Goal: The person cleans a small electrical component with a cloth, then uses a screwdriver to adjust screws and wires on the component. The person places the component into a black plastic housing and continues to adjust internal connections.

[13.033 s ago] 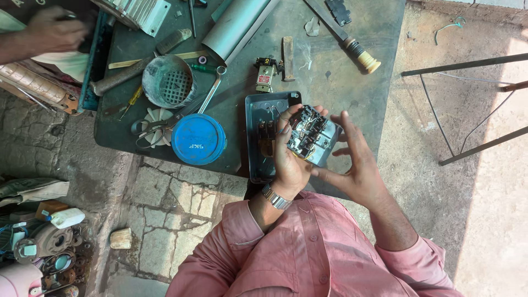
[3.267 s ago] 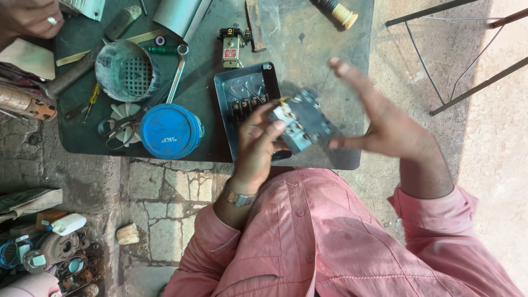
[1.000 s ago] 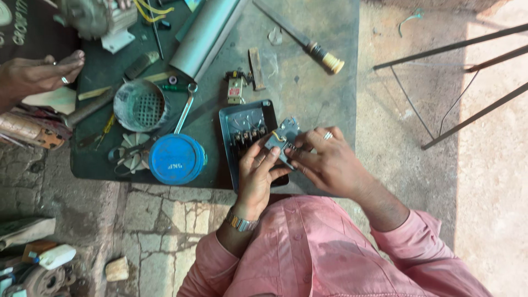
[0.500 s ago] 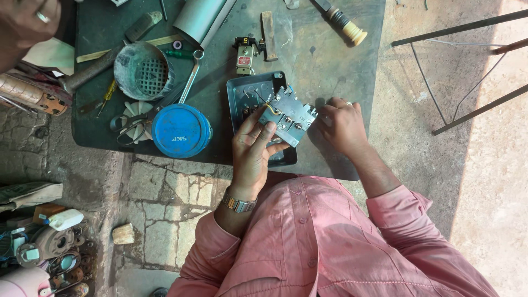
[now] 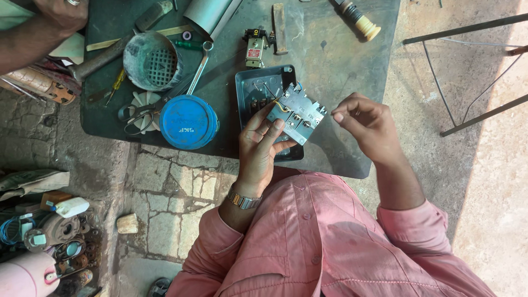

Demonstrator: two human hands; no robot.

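Note:
My left hand (image 5: 263, 144) grips a small metal switch block (image 5: 297, 114) with terminals and a yellow wire, held over a dark rectangular metal tray (image 5: 250, 88) on the dark table (image 5: 330, 60). My right hand (image 5: 366, 122) hovers just right of the block, thumb and fingers pinched together; whether they hold a tiny part I cannot tell. A metal watch sits on my left wrist, and both sleeves are pink.
A blue round lid (image 5: 188, 122), scissors (image 5: 137, 115), a spanner (image 5: 198, 65), a perforated metal cup (image 5: 152, 61), a small relay-like part (image 5: 254, 48) and a wooden-handled tool (image 5: 360, 19) lie on the table. Another person's arm (image 5: 41, 30) is at top left. Clutter lines the floor at left.
My right hand has let go of the block's right side and drawn slightly away, fingers pinched. My left hand still holds the block over the tray.

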